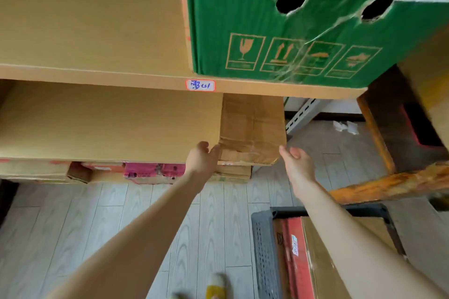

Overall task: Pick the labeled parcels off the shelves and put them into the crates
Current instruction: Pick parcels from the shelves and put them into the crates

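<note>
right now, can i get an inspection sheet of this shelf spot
surface: tan shelf board, handwritten tag on the board edge above
job's things: brown box beside that board's right end; grey crate on the floor, boxes inside
clutter: crumpled paper on the floor
hands: left hand touches the brown box's left corner; right hand open beside its right corner
cables: nothing seen
surroundings: green box on the upper shelf; wooden bench at right
</note>
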